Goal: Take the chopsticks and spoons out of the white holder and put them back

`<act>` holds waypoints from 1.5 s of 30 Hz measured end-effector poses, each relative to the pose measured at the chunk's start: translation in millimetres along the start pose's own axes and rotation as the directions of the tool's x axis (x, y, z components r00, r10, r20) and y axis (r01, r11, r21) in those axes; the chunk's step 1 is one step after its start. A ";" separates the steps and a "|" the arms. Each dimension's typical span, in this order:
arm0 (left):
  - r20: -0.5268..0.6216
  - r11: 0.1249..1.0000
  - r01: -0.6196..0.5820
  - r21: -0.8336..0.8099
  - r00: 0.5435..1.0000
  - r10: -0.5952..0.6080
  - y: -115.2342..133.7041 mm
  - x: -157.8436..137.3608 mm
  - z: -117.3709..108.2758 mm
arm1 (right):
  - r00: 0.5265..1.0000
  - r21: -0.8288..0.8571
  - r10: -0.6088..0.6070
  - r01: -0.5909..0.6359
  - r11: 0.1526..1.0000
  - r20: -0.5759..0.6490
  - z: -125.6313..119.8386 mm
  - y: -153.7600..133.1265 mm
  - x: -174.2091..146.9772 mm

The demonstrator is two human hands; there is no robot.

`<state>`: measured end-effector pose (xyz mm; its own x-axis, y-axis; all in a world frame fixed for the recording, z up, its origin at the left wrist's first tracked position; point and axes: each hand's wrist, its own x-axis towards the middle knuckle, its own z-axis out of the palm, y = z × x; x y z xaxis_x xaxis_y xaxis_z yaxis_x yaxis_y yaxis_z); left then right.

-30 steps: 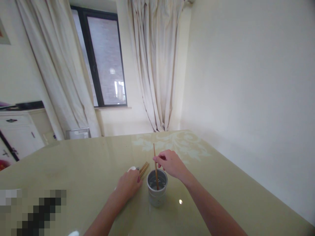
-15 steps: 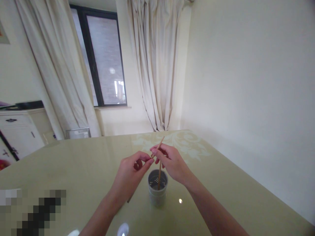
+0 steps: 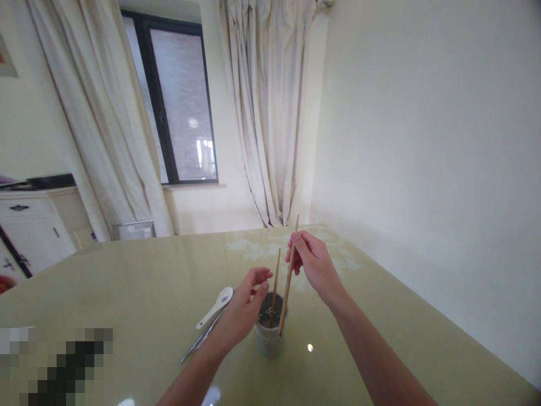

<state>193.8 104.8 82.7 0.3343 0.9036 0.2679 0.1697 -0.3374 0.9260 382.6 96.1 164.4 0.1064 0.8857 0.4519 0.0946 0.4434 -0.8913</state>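
My right hand pinches a wooden chopstick near its upper part. The chopstick's lower end shows in front of the near rim of a grey utensil holder with holes in its bottom. A second chopstick leans inside the holder, with no hand on it. At the holder's left side, my left hand has its thumb and fingers apart and holds nothing. To the left of that hand lie a white spoon and a thin metal utensil, partly hidden by my left forearm.
The holder stands on a glossy green table. A pale wall runs along the table's right side. Behind are curtains, a window and a white cabinet. A blurred dark patch covers the lower left.
My hands have drawn apart. My right hand has moved right with the chopstick, now upright over the holder's rim. My left hand has opened and lowered, and the spoon has come into view.
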 end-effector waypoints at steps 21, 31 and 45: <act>0.042 0.941 0.198 -0.275 0.980 -0.194 -0.1 -1.0 1.2 | 1.000 -0.211 0.006 -0.006 0.977 -0.001 -3.1 10.5 1.4; 0.106 0.902 0.207 -0.379 0.978 -0.180 0.2 -1.0 6.7 | 0.995 -0.377 0.029 0.010 0.926 0.098 1.2 21.0 1.4; 0.011 0.981 0.108 -0.161 0.994 -0.108 -24.6 16.4 -11.7 | 0.978 -0.439 0.068 0.027 0.898 0.199 11.8 32.3 -1.3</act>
<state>184.2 131.1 67.4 0.3240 0.9317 0.1640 0.0529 -0.1909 0.9802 373.8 111.0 134.6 -0.0870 0.9234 0.3738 0.5224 0.3618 -0.7722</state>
